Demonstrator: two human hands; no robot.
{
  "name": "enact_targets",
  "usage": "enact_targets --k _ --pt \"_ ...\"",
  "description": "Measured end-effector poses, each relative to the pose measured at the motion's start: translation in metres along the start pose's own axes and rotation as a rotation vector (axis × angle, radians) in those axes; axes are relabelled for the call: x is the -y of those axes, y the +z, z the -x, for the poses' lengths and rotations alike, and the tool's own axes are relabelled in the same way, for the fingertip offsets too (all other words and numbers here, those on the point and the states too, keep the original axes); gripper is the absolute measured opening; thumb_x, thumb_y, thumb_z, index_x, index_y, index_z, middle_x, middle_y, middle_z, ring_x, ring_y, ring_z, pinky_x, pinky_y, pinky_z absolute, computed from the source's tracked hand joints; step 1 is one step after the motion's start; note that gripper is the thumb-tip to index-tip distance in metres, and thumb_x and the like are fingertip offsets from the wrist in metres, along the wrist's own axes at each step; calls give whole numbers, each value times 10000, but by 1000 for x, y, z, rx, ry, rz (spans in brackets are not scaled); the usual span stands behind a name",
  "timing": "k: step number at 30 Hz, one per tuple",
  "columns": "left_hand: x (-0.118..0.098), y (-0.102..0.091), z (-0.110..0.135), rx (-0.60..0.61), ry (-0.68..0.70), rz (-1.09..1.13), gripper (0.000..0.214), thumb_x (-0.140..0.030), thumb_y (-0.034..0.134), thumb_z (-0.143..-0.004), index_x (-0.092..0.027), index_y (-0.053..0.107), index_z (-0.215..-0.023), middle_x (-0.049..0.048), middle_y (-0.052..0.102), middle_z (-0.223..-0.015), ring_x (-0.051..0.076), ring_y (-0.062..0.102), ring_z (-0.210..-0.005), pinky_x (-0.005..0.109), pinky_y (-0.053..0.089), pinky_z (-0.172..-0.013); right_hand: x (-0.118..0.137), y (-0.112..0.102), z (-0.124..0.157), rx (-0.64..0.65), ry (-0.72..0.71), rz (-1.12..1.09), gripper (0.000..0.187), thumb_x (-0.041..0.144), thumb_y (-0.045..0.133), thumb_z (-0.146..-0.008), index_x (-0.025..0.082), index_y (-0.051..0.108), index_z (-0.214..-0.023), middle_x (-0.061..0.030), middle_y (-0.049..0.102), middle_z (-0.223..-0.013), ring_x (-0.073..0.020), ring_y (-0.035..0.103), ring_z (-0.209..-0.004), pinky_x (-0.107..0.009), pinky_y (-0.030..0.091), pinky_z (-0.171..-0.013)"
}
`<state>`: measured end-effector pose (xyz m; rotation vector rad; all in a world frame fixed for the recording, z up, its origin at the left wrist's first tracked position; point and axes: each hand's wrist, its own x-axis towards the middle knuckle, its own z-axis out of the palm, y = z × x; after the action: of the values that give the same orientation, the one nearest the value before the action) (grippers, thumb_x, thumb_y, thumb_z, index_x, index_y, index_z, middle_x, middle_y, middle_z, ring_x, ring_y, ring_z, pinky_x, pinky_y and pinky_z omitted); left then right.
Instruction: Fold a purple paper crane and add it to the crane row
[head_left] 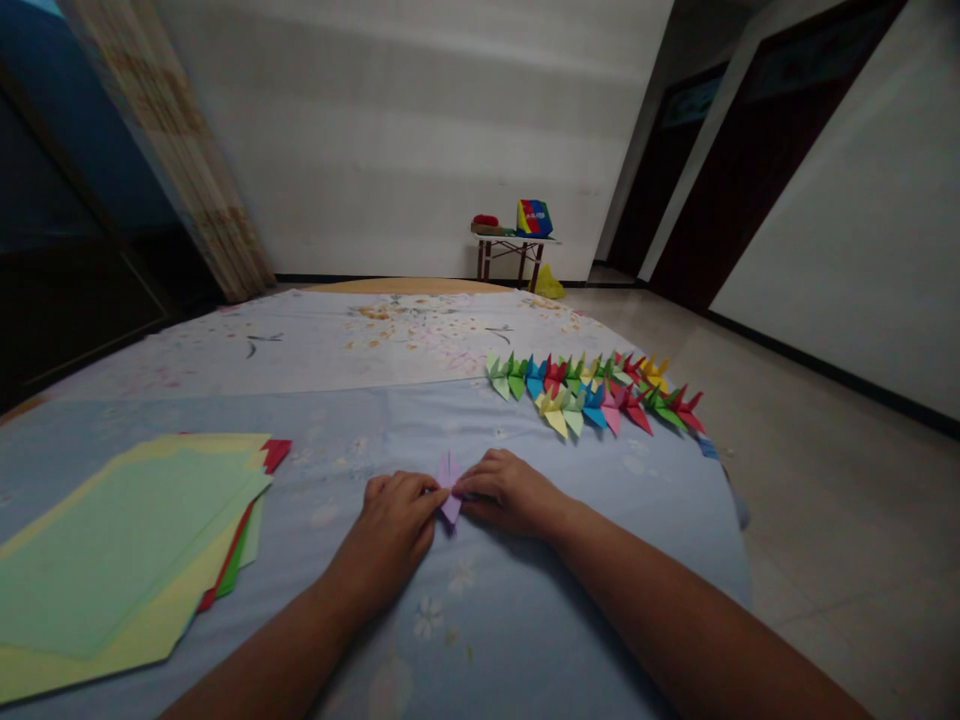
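A small lilac folded paper piece [448,488] stands between my hands, its pointed ends showing above and below my fingers. My left hand [390,530] pinches its lower left side, and my right hand [510,492] grips it from the right. Both hands rest on a pale blue floral bedsheet [315,440]. To the left lies a stack of green, yellow and red origami paper sheets [127,550]. Beyond my hands, a multicoloured cluster of folded paper cranes [592,395] stands in rows.
A white printed cloth [337,340] lies beyond the blue sheet. A small folding table [514,243] holding a colourful bag stands by the far wall, with a yellow bag [550,283] beside it. A tiled floor [825,520] extends to the right; a curtain [172,140] hangs at left.
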<state>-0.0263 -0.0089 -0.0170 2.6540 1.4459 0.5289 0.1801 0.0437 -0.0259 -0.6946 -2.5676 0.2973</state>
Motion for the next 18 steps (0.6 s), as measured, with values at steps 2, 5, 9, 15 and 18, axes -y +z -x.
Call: enact_targets --k 2,5,9,15,18 --pt "0 0 0 3 0 -14 348 -92 504 -785 -240 610 -1081 46 614 -1027 215 514 -978 414 309 -878 -3 3 0 -9 -8 14 203 291 557 -857 233 659 -1023 -46 698 -914 -153 567 -803 -282 386 -747" --pt "-3 -2 -1 8 -2 -45 340 -98 526 -781 -249 618 -1071 48 614 -1033 218 514 -982 432 293 -898 -5 5 0 -12 -17 5 191 276 553 -861 247 676 -1004 -42 696 -942 -152 557 -812 -279 389 -749" --pt "-8 -4 -2 34 6 -124 311 -111 542 -793 -251 628 -1057 52 633 -1009 225 527 -961 452 274 -911 -5 4 -1 5 -27 2 185 264 566 -850 251 687 -990 -45 689 -969 -154 551 -830 -278 399 -747" --pt "-11 -3 -2 37 -5 -144 293 -112 509 -828 -238 618 -1069 44 661 -1008 215 550 -949 460 249 -931 -5 2 -3 46 -25 33 192 258 562 -849 253 686 -996 -33 692 -969 -153 555 -798 -279 399 -726" --pt "-11 -4 -1 31 -11 -126 289 -112 500 -833 -225 610 -1075 40 667 -1013 206 558 -950 460 233 -949 -6 1 -4 59 -34 39 188 263 552 -855 250 684 -989 -31 687 -983 -148 558 -810 -276 399 -739"
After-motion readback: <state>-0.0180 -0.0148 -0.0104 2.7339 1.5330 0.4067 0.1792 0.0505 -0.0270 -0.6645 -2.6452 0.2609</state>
